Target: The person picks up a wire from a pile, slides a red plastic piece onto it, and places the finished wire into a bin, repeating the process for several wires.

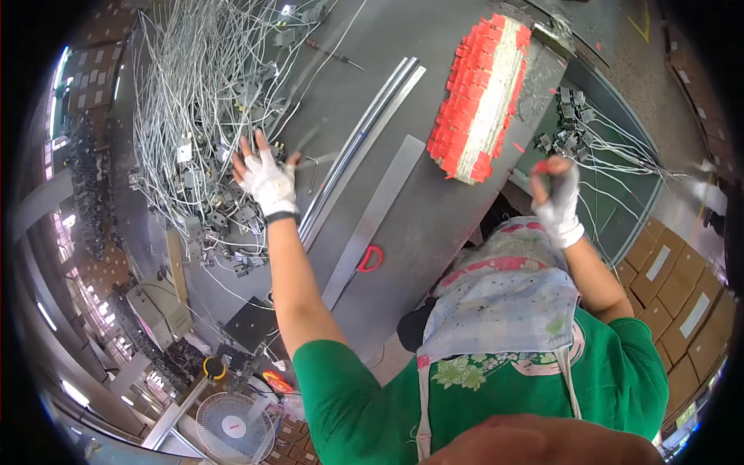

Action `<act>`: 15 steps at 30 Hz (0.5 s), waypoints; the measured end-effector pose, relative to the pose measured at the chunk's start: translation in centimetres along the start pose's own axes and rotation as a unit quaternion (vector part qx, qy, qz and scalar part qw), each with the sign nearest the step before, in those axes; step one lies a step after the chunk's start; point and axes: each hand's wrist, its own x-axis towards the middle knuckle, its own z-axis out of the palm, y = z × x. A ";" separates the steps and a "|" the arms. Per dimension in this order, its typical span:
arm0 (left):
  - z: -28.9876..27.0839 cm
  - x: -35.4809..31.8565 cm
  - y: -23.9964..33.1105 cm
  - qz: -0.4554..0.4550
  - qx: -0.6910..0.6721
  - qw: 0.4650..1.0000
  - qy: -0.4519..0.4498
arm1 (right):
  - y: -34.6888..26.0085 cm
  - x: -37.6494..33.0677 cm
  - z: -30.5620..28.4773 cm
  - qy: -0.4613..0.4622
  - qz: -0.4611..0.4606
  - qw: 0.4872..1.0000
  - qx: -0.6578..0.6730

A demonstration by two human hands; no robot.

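Observation:
My left hand (269, 183), in a white glove with bare fingertips, reaches over the near side of a large heap of white wires (182, 85) with small grey metal parts (221, 213) on their ends. Its fingers are spread and nothing shows in them. On the other side, my right hand (558, 203), gloved the same way, is raised beside the table edge, close to a green bin (620, 225). Its fingers are curled together and a little blurred. A bit of red shows at the fingertips, too small to name.
A bundle of red tabs with a pale band (487, 101) lies on the grey table (418, 225). Nearby are metal strips (380, 209), red-handled scissors (370, 259) and a screwdriver (335, 54). More wired parts (573, 124) lie in the bin. A fan (234, 425) and cardboard boxes (682, 310) stand around.

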 end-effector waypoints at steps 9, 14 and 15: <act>-0.1 4.8 2.5 -0.161 0.085 0.977 -0.108 | -4.6 -0.3 6.5 -0.340 -0.142 0.921 -0.126; -3.6 2.5 4.5 -0.119 0.118 0.979 -0.117 | -3.5 -1.2 8.7 -0.319 -0.192 0.914 -0.163; -2.9 2.4 3.6 -0.083 0.068 0.988 -0.112 | -2.8 -1.5 8.9 -0.291 -0.210 0.919 -0.164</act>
